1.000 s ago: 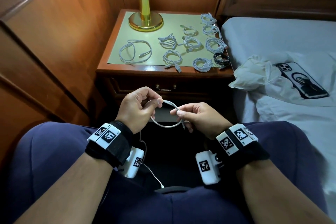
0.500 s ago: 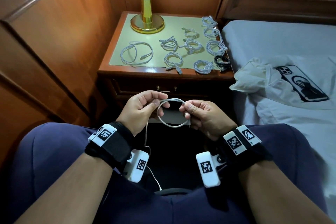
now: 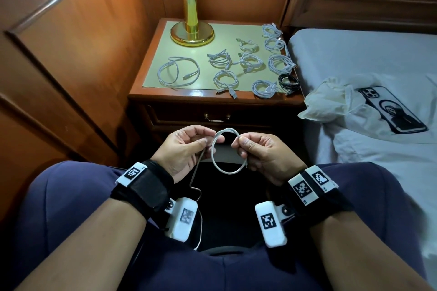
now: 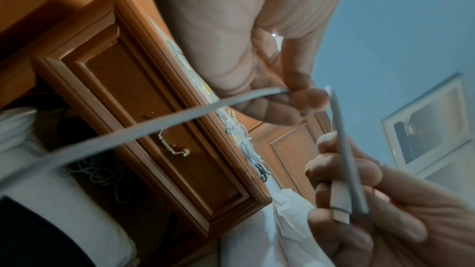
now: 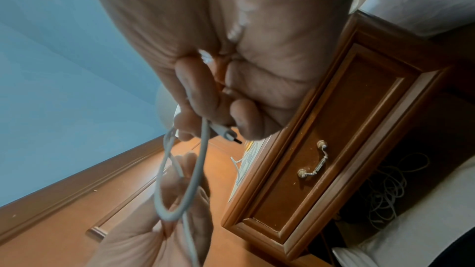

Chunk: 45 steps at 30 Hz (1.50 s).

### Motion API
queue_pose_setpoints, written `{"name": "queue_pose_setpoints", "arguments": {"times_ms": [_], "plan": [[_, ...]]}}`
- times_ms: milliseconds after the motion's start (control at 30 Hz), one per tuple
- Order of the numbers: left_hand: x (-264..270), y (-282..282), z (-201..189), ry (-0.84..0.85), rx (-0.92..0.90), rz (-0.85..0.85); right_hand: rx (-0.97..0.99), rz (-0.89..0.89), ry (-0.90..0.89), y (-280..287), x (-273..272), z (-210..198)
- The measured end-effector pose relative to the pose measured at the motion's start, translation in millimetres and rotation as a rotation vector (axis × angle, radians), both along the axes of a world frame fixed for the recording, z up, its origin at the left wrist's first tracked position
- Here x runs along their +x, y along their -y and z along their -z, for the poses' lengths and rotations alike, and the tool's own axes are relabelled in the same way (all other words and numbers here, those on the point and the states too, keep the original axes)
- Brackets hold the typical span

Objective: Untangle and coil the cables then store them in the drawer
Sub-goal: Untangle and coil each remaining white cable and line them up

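A thin white cable (image 3: 227,171) forms one round loop between my hands, above my lap. My left hand (image 3: 211,140) pinches the loop's top left, and the loose tail (image 3: 196,176) runs from it down to my lap. My right hand (image 3: 240,143) pinches the top right and holds the plug end (image 5: 223,133) against its curled fingers. The left wrist view shows the cable (image 4: 154,125) stretched out from my left fingertips (image 4: 308,96). The nightstand drawer (image 3: 212,111) ahead is closed, with a brass handle (image 3: 217,117).
Several coiled white cables (image 3: 225,80) and one black coil (image 3: 289,81) lie on the nightstand top (image 3: 165,54), beside a brass lamp base (image 3: 192,35). To the right is a bed with a phone (image 3: 392,108) and a plastic bag (image 3: 331,99). A loose cable tangle (image 5: 385,186) lies below the drawer.
The low, flat loop has become rounder and now stands upright, closed at the top. Both hands have lifted a little and still hold the cable.
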<state>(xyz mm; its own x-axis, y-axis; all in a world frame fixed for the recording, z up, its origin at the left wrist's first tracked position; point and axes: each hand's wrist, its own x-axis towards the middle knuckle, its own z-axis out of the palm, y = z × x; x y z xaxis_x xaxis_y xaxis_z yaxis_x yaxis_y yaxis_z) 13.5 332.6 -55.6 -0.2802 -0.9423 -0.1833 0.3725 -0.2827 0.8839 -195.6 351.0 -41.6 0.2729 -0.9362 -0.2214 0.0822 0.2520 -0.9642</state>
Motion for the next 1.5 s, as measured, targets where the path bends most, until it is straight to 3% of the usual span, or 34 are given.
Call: {"name": "queue_pose_setpoints", "arguments": {"times_ms": [100, 267, 400, 733, 933, 967, 1133, 1233, 1400, 1500], "plan": [[-2, -2, -1, -0.048, 0.066, -0.025, -0.029, 0.003, -0.008, -1, 0, 0], [-6, -3, 7, 0.139, 0.046, -0.066, -0.08, 0.015, -0.037, -2, 3, 3], [-9, -5, 9, 0.148, 0.074, -0.09, -0.114, 0.043, -0.095, -2, 6, 7], [-12, -9, 5, 0.202, 0.064, 0.111, -0.175, 0.179, -0.294, 2, 9, 17], [-9, -7, -7, -0.067, 0.232, 0.208, -0.25, 0.235, -0.382, 4, 8, 13], [-10, -7, -6, -0.053, 0.232, 0.199, -0.261, 0.249, -0.385, 4, 8, 13], [-21, -8, 5, 0.338, 0.043, -0.031, -0.273, 0.287, -0.377, 5, 6, 12], [-18, -4, 8, 0.404, -0.01, -0.192, -0.272, 0.291, -0.37, 6, 5, 13], [-12, -2, 4, 0.366, -0.012, -0.258, -0.299, 0.321, -0.409, 7, 3, 10], [-4, 3, -6, 0.112, 0.087, -0.155, -0.319, 0.346, -0.434, 10, -4, 8]]}}
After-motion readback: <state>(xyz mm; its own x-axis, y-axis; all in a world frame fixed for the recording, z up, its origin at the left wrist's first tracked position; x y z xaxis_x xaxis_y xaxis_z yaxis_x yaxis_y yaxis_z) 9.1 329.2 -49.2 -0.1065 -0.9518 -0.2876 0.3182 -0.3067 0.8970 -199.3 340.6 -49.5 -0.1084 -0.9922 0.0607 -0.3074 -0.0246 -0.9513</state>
